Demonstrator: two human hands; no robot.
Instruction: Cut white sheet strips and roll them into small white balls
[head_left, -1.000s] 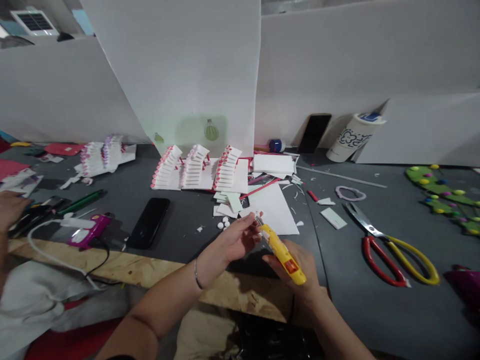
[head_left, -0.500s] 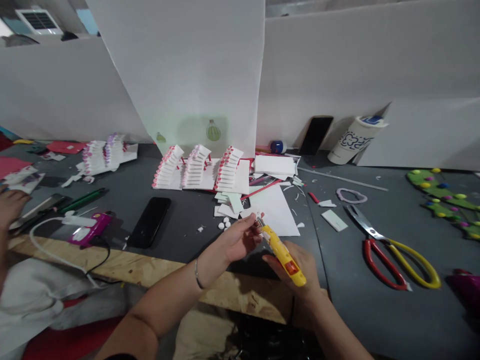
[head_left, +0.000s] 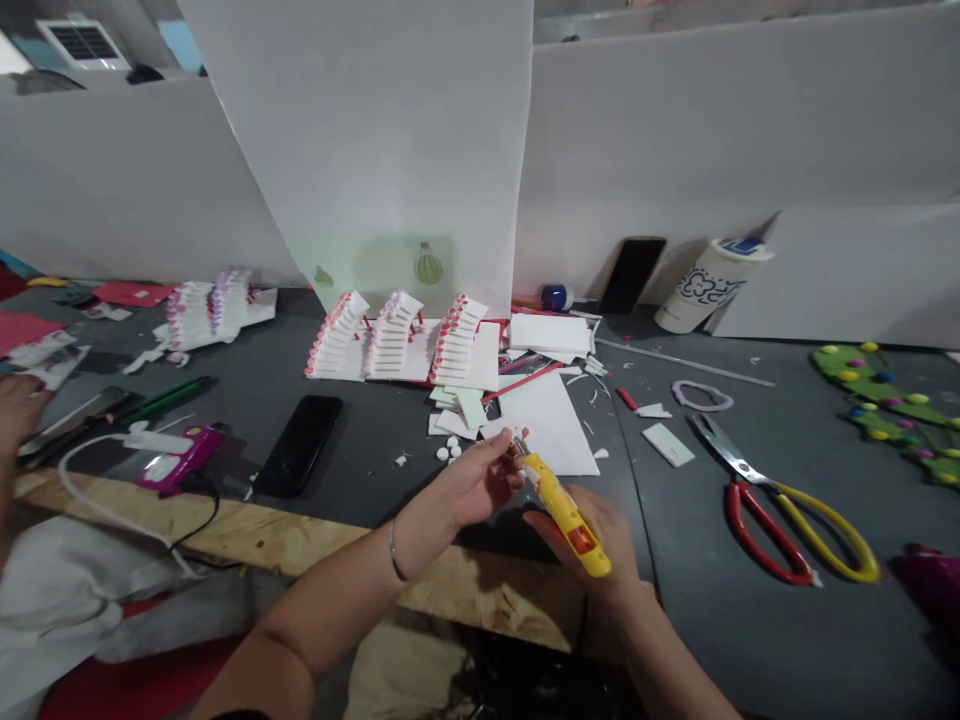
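Observation:
My right hand [head_left: 600,545] is wrapped round a yellow glue gun [head_left: 564,512], whose metal nozzle points up and left toward my left fingertips. My left hand [head_left: 487,475] pinches something small and pale at the nozzle, too small to make out. Just left of the fingers several white discs [head_left: 448,449] lie on the dark table, below small white and pale green card pieces [head_left: 471,407]. Behind my hands lies a white sheet [head_left: 551,425]. Three white cards with curved rows of pink-tipped sticks [head_left: 459,345] stand further back.
Scissors [head_left: 744,468] with red and yellow handles lie right, near green decorated shapes [head_left: 862,385]. A cup [head_left: 709,285] and a leaning phone [head_left: 632,275] stand behind. Left are a black phone [head_left: 300,445], a pink power strip [head_left: 180,460] and another person's hand [head_left: 19,410].

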